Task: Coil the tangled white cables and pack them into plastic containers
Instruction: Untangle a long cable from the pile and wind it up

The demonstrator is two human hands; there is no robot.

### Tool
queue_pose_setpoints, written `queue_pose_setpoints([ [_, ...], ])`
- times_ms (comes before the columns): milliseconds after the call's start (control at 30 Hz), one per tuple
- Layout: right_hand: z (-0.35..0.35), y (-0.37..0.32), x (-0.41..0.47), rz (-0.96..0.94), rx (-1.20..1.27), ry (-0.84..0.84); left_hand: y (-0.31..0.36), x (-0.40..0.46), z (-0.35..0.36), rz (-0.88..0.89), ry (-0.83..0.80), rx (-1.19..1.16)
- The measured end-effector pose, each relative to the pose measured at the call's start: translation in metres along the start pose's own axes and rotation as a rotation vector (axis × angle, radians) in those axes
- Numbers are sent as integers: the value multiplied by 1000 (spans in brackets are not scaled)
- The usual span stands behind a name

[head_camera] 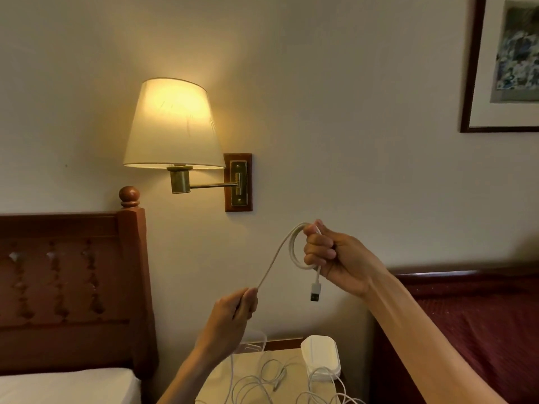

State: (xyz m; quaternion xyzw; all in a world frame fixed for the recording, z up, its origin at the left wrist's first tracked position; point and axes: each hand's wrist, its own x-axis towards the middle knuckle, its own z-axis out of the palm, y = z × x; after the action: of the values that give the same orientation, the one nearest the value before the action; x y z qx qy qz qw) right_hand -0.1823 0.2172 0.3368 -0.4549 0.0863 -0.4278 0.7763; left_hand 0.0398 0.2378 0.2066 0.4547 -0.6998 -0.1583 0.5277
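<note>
Right hand (329,255) grips the looped white cable (280,255); left hand (237,309), lower, pinches its trailing length.

— Where does the light come from?
— From the lit wall lamp (172,123). Its shade glows warm yellow and throws a bright patch up the wall (335,83), fading to dimmer cream at the corners.
— So a dim room?
— Fairly dim and amber overall. The headboard (67,275) and the red bedcover (478,322) sit in shadow, their detail muddy.
— Any glare?
— The shade is nearly blown out near its middle.
— Sharpness?
— Soft throughout. The framed picture (507,62) leans, bent by the wide lens, and its print looks smeared, perhaps from motion blur. The cables (262,383) on the nightstand (221,374) are hazy.
</note>
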Motion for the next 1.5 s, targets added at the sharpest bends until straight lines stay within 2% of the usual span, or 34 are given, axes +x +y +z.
queue_pose_setpoints([
  [200, 1, -9, 9, -96, -114, 67, 18, -13, 6, -165, -103, 9],
  [233, 2, -9, 11, -107, -151, 80, 25, -13, 5, -149, -148, 104],
  [333, 6, 2, 16, -96, -278, 94, 60, -9, 3, -12, -442, 427],
  [433, 7, 21, 20, -92, -476, 95, 102, 0, -7, 129, -550, 434],
  [500, 8, 30, 17, -114, -622, 88, 120, 5, -18, 213, -511, 374],
  [600, 9, 35, 10, -123, -836, 56, 125, 18, -35, 407, -230, 382],
  [667, 11, 38, 6, -103, -866, 2, 115, 31, -43, 480, -45, 444],
  [767, 14, 40, 0, -59, -806, -63, 98, 40, -42, 452, 94, 459],
  [867, 17, 36, -3, -2, -728, -69, 89, 37, -35, 248, 72, 223],
  [1000, 18, 27, -3, 56, -599, -95, 86, 30, -32, 49, -198, -132],
  [1133, 16, 26, -2, 78, -482, -120, 88, 29, -29, -41, -185, -374],
  [1267, 15, 25, -1, 115, -381, -259, 90, 34, -19, -67, -100, -610],
  [1333, 15, 23, -1, 126, -396, -281, 90, 34, -15, -58, -83, -620],
  [1500, 17, 22, 1, 116, -324, -93, 79, 44, -12, 29, -27, -270],
])
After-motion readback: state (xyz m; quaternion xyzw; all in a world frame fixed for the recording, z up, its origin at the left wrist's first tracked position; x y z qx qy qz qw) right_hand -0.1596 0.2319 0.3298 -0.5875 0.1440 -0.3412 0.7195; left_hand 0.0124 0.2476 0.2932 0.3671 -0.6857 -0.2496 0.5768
